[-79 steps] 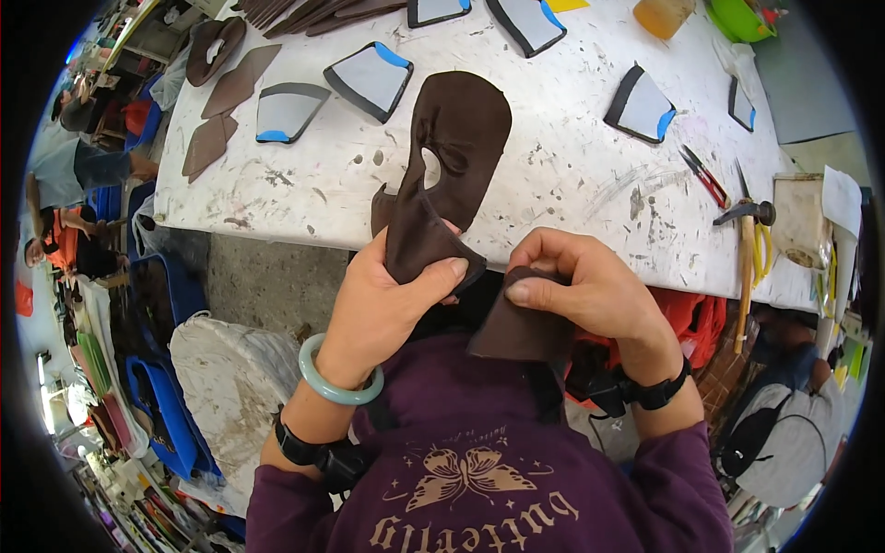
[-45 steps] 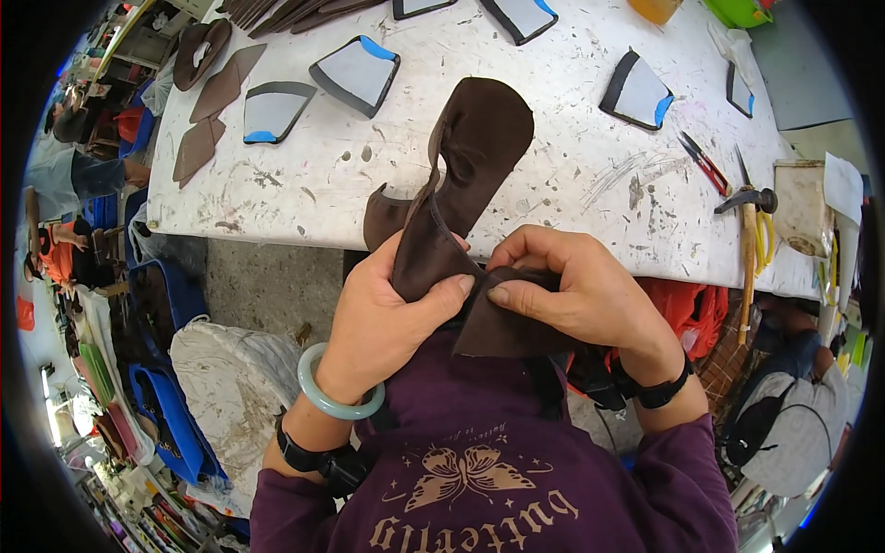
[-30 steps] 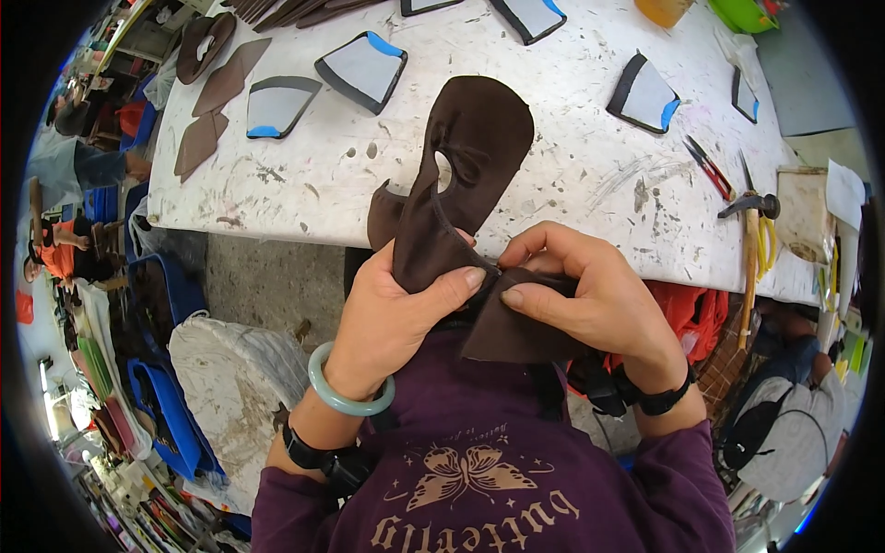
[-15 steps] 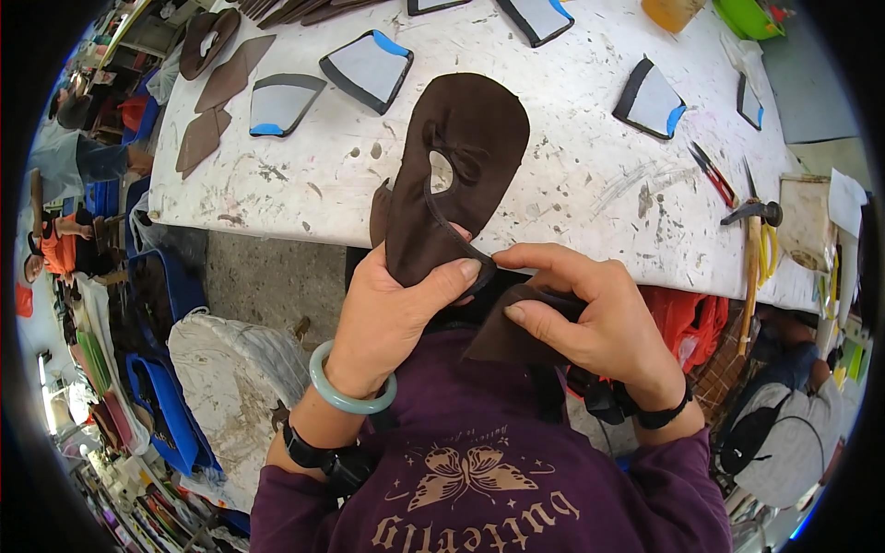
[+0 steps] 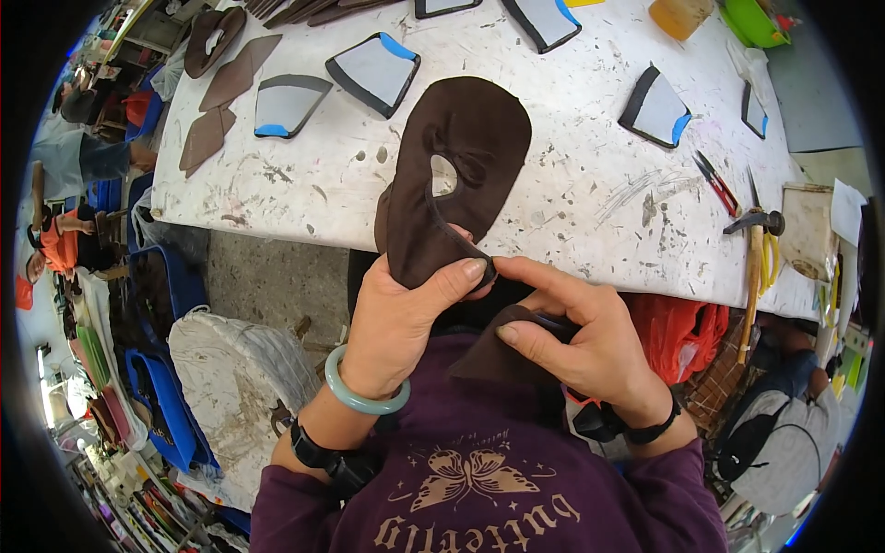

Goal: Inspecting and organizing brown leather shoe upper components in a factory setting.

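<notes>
A dark brown leather shoe-upper piece (image 5: 461, 157) with an oval opening lies partly on the white worktable (image 5: 572, 184) and hangs over its near edge. My left hand (image 5: 406, 313) pinches its lower end between thumb and fingers. My right hand (image 5: 572, 336) grips the other flap of the same brown piece just below the table edge, its index finger reaching toward my left thumb. A pale green bangle and a black watch sit on my left wrist, and a black band on my right.
Grey pieces with blue edges (image 5: 373, 69) and brown cut pieces (image 5: 217, 111) lie across the table's far side. A hammer (image 5: 756, 249), red-handled snips (image 5: 717, 182) and yellow scissors sit at the right. A white sack (image 5: 235, 369) and blue crates (image 5: 157, 286) stand at lower left.
The brown piece has been pulled and shifted slightly on the table. My right hand's fingers have opened out and slid along the lower flap while my left keeps its pinch.
</notes>
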Motion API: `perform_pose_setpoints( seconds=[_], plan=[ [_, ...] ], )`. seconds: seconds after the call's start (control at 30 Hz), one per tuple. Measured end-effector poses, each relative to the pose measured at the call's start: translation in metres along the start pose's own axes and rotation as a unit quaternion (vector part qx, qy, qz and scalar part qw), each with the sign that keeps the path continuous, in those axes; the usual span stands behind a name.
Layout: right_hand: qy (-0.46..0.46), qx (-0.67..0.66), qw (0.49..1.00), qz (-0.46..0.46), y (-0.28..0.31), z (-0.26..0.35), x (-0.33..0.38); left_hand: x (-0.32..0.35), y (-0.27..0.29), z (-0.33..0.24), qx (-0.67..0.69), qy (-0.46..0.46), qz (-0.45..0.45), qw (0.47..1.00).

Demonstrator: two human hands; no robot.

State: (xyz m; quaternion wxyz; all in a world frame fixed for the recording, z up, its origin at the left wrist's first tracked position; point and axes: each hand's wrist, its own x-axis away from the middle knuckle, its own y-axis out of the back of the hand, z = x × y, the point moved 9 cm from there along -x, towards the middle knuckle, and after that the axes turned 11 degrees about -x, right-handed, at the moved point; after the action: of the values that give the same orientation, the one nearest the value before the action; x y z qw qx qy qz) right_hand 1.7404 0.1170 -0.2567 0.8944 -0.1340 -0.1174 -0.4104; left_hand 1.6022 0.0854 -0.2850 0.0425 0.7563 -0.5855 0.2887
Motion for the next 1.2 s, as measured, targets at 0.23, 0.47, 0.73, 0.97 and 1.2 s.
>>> perform_pose_setpoints(
  seconds=[0.23, 0.47, 0.73, 0.97, 1.2],
  plan=[
    [0.083, 0.106, 0.99, -0.029, -0.008, 0.008, 0.002, -0.002, 0.001, 0.003, 0.004, -0.01, -0.016, 1.0],
    [0.011, 0.065, 0.998, -0.012, 0.009, 0.013, 0.002, -0.004, 0.006, 0.007, -0.01, 0.02, -0.01, 1.0],
    [-0.001, 0.045, 0.999, -0.03, 0.021, 0.016, -0.016, 0.003, 0.005, -0.001, -0.023, 0.02, 0.005, 1.0],
    [-0.008, 0.047, 0.999, 0.005, 0.013, 0.015, -0.028, 0.004, 0.003, -0.007, -0.078, -0.015, 0.015, 0.997],
    [-0.033, 0.05, 0.998, 0.023, 0.009, 0.014, -0.027, 0.007, 0.002, -0.011, -0.097, -0.028, 0.018, 0.995]
  ],
)
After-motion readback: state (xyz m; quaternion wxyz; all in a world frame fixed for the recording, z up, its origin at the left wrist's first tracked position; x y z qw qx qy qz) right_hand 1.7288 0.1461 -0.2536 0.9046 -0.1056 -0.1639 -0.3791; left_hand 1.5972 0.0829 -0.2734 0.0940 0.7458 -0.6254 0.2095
